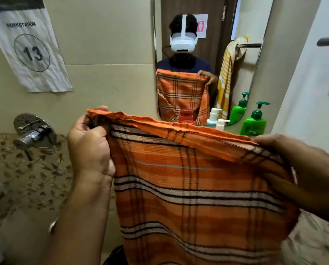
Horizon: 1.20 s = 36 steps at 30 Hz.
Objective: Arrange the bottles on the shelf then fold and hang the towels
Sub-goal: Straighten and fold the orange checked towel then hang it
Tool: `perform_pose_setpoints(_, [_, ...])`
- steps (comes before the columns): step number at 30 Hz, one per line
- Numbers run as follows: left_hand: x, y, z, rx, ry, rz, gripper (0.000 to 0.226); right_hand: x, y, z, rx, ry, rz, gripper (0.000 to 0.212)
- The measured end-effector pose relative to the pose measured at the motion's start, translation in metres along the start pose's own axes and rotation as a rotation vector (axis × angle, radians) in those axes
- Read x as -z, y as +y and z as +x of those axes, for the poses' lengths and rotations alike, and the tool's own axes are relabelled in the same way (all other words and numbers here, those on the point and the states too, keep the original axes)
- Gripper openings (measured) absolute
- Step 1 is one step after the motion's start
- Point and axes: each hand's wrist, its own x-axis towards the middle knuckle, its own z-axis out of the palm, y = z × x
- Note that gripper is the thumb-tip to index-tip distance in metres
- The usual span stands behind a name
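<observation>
While both hands hold it up in front of the mirror (198, 22), the orange plaid towel (194, 188) hangs spread between them, top edge folded over, the rest dropping down out of frame. Left hand (89, 146) pinches the towel's upper left corner, thumb and fingers curled round the bunched hem. Right hand (301, 169) grips the upper right corner, fingers wrapped behind the cloth, thumb side on top; right corner sits lower than left. Behind the towel's top edge, bottles stand in a row against the mirror's bottom edge: red-capped bottle (186, 116), white pump bottle (221, 124) beside it, green pump bottle (254, 123) furthest right; whatever they stand on is hidden by the towel. A yellow striped towel (225, 73) shows in the mirror, hanging from a rail. Chrome tap (33, 133) on the wall left of the left hand, paper sign "WORKSTATION 13" (31, 48) above it.
</observation>
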Motion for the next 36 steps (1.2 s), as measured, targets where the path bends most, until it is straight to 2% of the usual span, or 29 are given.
perform_pose_setpoints(1, [0.001, -0.003, -0.002, 0.010, 0.002, 0.011, 0.053, -0.019, -0.022, -0.012, -0.063, -0.053, 0.040, 0.073])
perform_pose_setpoints(2, [0.002, -0.005, -0.004, 0.018, 0.000, 0.022, 0.053, -0.022, -0.030, -0.006, -0.007, -0.056, -0.002, 0.067])
perform_pose_setpoints(3, [0.004, -0.006, -0.006, 0.028, -0.003, 0.033, 0.054, -0.024, -0.029, -0.010, 0.057, -0.040, 0.043, 0.061])
perform_pose_setpoints(7, [0.011, -0.007, -0.014, 0.048, 0.000, 0.063, 0.055, -0.033, -0.023, -0.017, -0.042, 0.111, -0.065, 0.049])
perform_pose_setpoints(9, [0.013, -0.006, -0.018, 0.047, 0.002, 0.064, 0.055, -0.041, -0.026, -0.029, -0.046, 0.090, -0.082, 0.047])
perform_pose_setpoints(17, [0.021, 0.002, -0.044, 0.031, 0.000, 0.075, 0.053, -0.041, -0.027, -0.059, -0.047, 0.049, 0.103, 0.036])
perform_pose_setpoints(22, [0.026, 0.005, -0.065, 0.014, 0.024, 0.077, 0.050, -0.048, -0.028, -0.073, -0.110, -0.051, 0.144, 0.029])
perform_pose_setpoints(27, [0.038, 0.011, -0.072, 0.007, 0.130, 0.107, 0.050, -0.055, -0.029, -0.092, -0.220, 0.032, 0.140, 0.022])
perform_pose_setpoints(31, [0.040, 0.015, -0.080, 0.013, 0.104, 0.136, 0.051, -0.057, -0.035, -0.101, -0.250, -0.064, 0.223, 0.029])
perform_pose_setpoints(36, [0.044, 0.020, -0.083, 0.021, 0.137, 0.146, 0.049, -0.048, -0.043, -0.110, -0.259, -0.186, 0.258, 0.025])
